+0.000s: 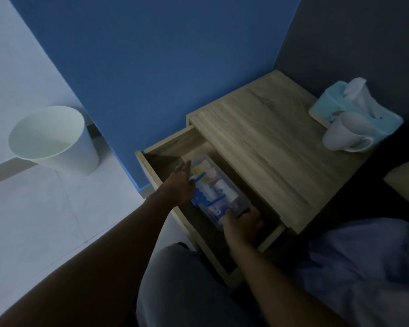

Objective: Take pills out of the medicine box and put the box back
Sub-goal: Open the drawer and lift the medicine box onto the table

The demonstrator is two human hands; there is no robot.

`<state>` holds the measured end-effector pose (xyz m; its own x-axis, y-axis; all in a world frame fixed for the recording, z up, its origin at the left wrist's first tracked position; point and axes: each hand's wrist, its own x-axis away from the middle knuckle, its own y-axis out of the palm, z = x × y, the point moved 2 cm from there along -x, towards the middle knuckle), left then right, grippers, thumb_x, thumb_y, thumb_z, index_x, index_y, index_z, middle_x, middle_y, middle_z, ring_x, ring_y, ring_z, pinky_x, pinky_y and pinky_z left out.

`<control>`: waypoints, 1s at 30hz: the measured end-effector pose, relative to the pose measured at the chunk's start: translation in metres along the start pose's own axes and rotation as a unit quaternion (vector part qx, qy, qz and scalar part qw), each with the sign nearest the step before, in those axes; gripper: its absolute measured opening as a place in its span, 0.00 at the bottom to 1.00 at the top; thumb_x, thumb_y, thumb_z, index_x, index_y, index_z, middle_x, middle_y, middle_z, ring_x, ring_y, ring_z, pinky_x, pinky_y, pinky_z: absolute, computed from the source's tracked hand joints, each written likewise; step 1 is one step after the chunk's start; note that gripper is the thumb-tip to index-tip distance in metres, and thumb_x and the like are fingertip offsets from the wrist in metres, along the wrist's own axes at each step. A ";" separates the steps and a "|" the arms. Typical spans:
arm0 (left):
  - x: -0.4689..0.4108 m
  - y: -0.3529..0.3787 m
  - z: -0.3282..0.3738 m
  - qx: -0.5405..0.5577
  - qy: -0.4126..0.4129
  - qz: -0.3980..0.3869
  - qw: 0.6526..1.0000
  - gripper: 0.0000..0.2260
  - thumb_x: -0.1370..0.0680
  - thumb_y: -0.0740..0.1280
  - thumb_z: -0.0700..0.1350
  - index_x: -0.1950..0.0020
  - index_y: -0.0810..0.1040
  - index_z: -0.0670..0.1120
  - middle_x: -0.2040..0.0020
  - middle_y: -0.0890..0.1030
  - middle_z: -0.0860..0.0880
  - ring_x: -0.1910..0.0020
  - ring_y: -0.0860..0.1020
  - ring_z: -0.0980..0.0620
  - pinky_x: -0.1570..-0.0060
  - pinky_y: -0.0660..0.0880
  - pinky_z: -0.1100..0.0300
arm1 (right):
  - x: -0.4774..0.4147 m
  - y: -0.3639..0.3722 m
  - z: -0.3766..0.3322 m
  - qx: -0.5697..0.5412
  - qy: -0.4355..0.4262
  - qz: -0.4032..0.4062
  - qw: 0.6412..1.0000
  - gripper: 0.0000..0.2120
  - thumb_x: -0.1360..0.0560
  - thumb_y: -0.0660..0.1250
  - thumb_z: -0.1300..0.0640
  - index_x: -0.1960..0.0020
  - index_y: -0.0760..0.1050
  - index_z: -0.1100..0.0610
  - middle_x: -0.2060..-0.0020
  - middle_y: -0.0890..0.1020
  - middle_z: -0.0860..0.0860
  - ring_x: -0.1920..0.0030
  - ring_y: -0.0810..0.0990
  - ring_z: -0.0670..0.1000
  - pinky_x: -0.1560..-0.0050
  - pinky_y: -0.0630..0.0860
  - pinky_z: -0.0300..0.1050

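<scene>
A clear plastic medicine box (216, 187) with blue clips lies inside the open wooden drawer (151, 159) of a bedside table. Packets and small bottles show through its lid. My left hand (181, 185) rests against the box's far left side by the blue handle, fingers stretched out. My right hand (242, 224) grips the box's near end, fingers curled over its edge. The scene is dim and slightly blurred.
On the bedside table top (269, 138) stand a white mug (346, 134) and a light-blue tissue box (354, 107) at the far right. A white waste bin (54, 139) stands on the floor to the left. A blue wall rises behind the drawer.
</scene>
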<state>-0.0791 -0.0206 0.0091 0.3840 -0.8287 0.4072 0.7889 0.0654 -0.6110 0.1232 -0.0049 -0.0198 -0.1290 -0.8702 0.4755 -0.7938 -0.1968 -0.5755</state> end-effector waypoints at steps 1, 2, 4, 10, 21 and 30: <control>-0.009 -0.001 -0.003 -0.004 -0.009 0.009 1.000 0.33 0.22 0.64 0.44 0.21 0.52 0.50 0.22 0.57 0.41 0.25 0.61 0.40 0.33 0.70 0.39 | -0.007 0.004 0.000 0.000 0.025 0.005 1.000 0.32 0.25 0.69 0.45 0.25 0.61 0.51 0.31 0.70 0.58 0.38 0.77 0.59 0.44 0.80 0.59; -0.017 -0.001 -0.006 0.000 -0.018 0.019 1.000 0.33 0.22 0.64 0.45 0.21 0.51 0.50 0.21 0.55 0.42 0.24 0.59 0.39 0.32 0.69 0.38 | -0.012 0.008 0.001 0.002 0.040 0.004 0.999 0.31 0.25 0.68 0.45 0.26 0.62 0.51 0.32 0.72 0.58 0.40 0.78 0.58 0.44 0.81 0.59; -0.031 -0.001 -0.010 0.026 -0.022 0.025 0.999 0.30 0.21 0.63 0.46 0.22 0.55 0.48 0.22 0.58 0.41 0.25 0.61 0.39 0.33 0.69 0.38 | -0.019 0.013 0.001 -0.007 0.050 -0.001 0.999 0.28 0.24 0.67 0.44 0.27 0.64 0.51 0.36 0.76 0.57 0.43 0.80 0.56 0.45 0.81 0.57; -0.048 -0.006 -0.006 0.083 -0.032 -0.006 0.996 0.15 0.19 0.60 0.49 0.35 0.70 0.44 0.42 0.78 0.42 0.44 0.80 0.45 0.47 0.80 0.48 | -0.026 0.014 -0.008 -0.047 0.083 -0.031 0.995 0.17 0.20 0.63 0.48 0.35 0.74 0.54 0.52 0.80 0.53 0.54 0.81 0.50 0.57 0.80 0.47; 0.012 -0.056 0.018 0.030 -0.050 0.097 0.994 0.16 0.21 0.63 0.54 0.40 0.76 0.45 0.46 0.82 0.45 0.52 0.81 0.49 0.56 0.80 0.54 | 0.026 -0.038 -0.049 -0.202 0.062 -0.165 0.963 0.13 0.23 0.68 0.50 0.40 0.78 0.52 0.51 0.85 0.52 0.52 0.85 0.51 0.52 0.80 0.49; 0.043 -0.138 0.065 -0.011 0.026 0.178 0.984 0.18 0.18 0.58 0.54 0.32 0.74 0.48 0.34 0.77 0.44 0.35 0.74 0.43 0.38 0.68 0.55 | 0.020 -0.097 -0.129 -0.233 -0.038 -0.240 0.941 0.11 0.24 0.68 0.53 0.43 0.81 0.55 0.60 0.89 0.51 0.62 0.88 0.48 0.69 0.81 0.39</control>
<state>-0.1406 -0.0288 0.1551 0.6091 -0.7823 0.1302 0.5975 0.3447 -0.7240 0.1211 0.0546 0.1312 0.3411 -0.7649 0.5464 -0.9265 -0.3719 0.0577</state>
